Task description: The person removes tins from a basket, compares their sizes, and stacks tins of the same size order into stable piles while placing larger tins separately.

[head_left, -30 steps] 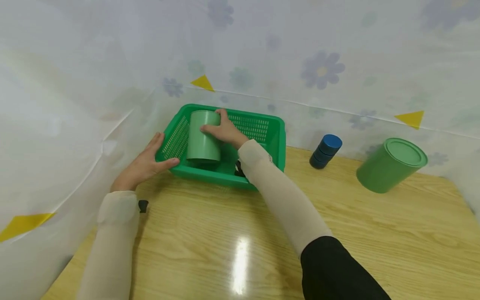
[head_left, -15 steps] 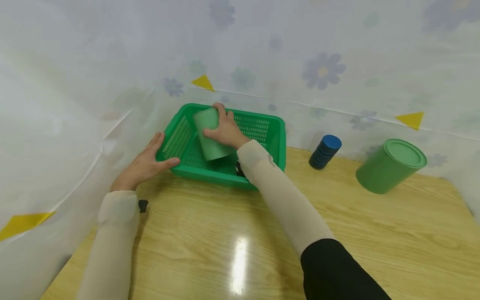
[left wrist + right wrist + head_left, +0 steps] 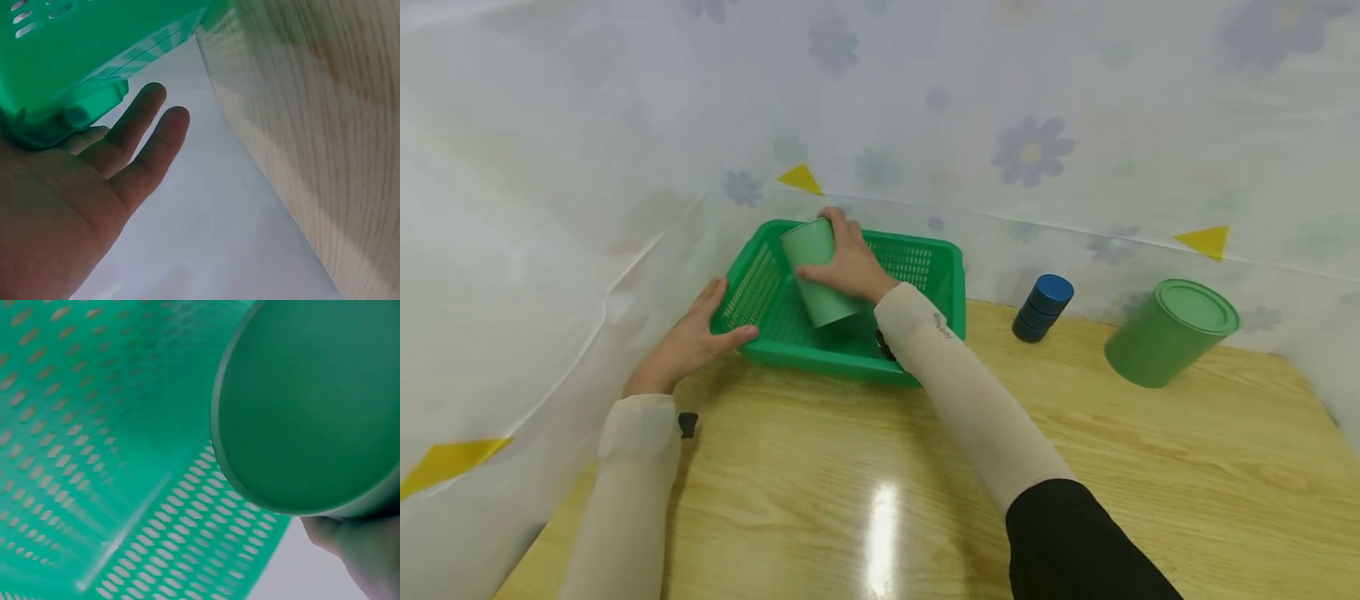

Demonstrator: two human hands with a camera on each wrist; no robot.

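My right hand grips a light green cylindrical can, thumb on the near side and fingers over its far upper side. The can is tilted inside the green plastic basket, its top leaning left. In the right wrist view, the can's round flat end faces the camera, with the perforated basket wall beside it. My left hand is at the basket's left end, thumb at the front corner. Its fingers extend fairly straight below the basket's rim in the left wrist view.
A dark blue ridged cylinder stands right of the basket on the wooden table. Farther right is a larger green lidded tin. A white flowered sheet hangs behind and to the left, with yellow triangles on it.
The can has gone from upright to tilted in my right hand, its lower end swinging right. My left hand keeps its place at the basket. The head view has shifted slightly.
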